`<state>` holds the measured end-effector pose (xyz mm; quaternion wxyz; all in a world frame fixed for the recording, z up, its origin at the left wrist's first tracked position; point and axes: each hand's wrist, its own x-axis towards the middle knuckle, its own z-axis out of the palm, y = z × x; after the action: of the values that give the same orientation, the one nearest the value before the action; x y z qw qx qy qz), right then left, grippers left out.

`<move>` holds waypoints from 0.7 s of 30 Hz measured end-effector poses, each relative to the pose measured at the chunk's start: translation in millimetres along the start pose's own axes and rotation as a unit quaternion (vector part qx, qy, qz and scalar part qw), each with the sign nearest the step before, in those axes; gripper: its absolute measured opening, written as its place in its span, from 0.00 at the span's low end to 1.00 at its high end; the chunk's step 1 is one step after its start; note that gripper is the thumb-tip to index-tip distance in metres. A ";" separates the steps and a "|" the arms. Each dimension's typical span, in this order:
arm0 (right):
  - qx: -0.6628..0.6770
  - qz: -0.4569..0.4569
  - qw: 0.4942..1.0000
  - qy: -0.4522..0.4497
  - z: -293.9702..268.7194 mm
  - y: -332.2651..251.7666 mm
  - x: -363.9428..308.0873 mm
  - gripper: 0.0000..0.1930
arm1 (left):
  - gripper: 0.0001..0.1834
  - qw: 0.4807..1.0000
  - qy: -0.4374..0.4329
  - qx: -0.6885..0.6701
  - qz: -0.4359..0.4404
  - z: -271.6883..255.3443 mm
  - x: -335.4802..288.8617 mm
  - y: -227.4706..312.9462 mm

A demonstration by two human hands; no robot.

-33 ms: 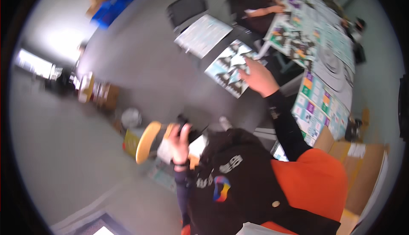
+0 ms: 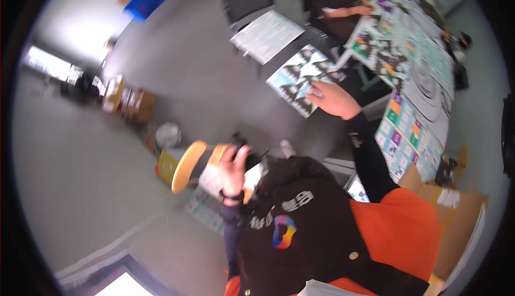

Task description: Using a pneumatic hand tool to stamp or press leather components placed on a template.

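A printed sheet with black, white and pale blue pictures (image 2: 292, 76) lies ahead of me, right of centre. My right hand (image 2: 337, 100) reaches over its right-hand edge. Its thumb and fingertips come together at the sheet, and what is between them is too blurred to make out. Lower and to the left, my left hand (image 2: 233, 170) is raised with its fingers bent and apart. A small black thing (image 2: 238, 141) shows just beyond its fingertips; I cannot tell whether they touch. Beside this hand stands a rounded yellow thing (image 2: 189, 166).
On the right, a long table is covered with printed sheets (image 2: 402, 140), and a masked person (image 2: 332, 6) works at its far end. A pale sheet (image 2: 268, 37) lies before a black chair (image 2: 248, 4). Cardboard boxes (image 2: 453, 226) stand at my right, and a clear bag (image 2: 168, 134) at left.
The whole view has shifted slightly, with things now higher or further right. My right hand's fingertips look closer together. Both hands stay near the same things.
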<state>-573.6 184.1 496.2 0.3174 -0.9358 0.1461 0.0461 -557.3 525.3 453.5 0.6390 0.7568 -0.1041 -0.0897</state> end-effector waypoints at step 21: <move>0.596 -0.024 0.794 -0.116 54.6 24.4 6.8 0.15 | 0.17 0.911 0.002 -0.323 -0.257 183.9 195.5 -40.7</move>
<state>-574.2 197.2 437.5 0.8282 -0.5518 0.0838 0.0506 -416.9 304.3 382.1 0.8039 0.5096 0.1300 -0.2777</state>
